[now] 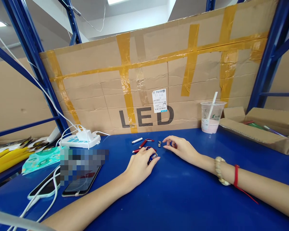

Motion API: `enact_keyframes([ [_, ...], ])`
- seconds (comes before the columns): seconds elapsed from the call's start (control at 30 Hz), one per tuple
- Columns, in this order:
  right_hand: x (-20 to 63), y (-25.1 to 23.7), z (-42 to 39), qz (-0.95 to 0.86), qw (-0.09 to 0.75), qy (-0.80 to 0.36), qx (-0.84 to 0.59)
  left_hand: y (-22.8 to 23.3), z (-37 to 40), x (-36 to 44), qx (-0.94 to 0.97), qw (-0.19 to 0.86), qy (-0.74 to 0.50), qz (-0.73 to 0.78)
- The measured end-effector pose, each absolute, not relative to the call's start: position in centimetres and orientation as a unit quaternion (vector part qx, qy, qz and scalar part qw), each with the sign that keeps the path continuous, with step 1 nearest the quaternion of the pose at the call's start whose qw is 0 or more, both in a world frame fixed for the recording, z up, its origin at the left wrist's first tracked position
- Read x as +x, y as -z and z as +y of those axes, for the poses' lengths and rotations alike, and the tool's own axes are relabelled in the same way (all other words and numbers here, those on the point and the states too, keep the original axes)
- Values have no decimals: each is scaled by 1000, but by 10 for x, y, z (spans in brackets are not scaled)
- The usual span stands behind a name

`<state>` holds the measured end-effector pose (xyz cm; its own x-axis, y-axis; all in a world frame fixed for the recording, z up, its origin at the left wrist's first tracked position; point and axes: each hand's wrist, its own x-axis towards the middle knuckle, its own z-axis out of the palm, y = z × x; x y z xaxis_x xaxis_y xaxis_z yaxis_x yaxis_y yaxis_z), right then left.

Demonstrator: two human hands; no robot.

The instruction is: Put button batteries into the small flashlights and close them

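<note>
My left hand (139,168) rests low over the blue table, thumb and index finger closed around a small dark tube with a silvery end (154,156). Its fingers partly cover a red metal tube (135,151) lying just beyond them. Farther back are another red tube (143,143) and a short silver tube (137,140). My right hand (180,147) hovers at the right, fingers curved and apart with nothing visible between them. Close to its fingertips, several tiny silvery pieces that look like button cells (159,144) lie in a small group.
A plastic cup with a straw (210,118) and an open cardboard box (260,134) stand right. At left are a white power strip (79,140), phones (83,183) with cables, and a teal packet (43,160). A cardboard sheet (98,96) walls the back.
</note>
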<state>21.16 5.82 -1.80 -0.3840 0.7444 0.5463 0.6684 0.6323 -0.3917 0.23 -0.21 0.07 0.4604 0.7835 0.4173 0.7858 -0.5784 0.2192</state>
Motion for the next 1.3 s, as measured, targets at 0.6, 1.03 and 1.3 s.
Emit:
enact_keyframes([
  [0.6,211,21,61,-835,328,-59,-437,0,-2,2,-855,6,242,-458],
  [1.03,211,20,59,-835,318,-54,-447,-2,-3,3,-857,8,236,-458],
  [1.3,211,21,60,-834,319,-60,-447,0,-2,2,-858,10,239,-455],
])
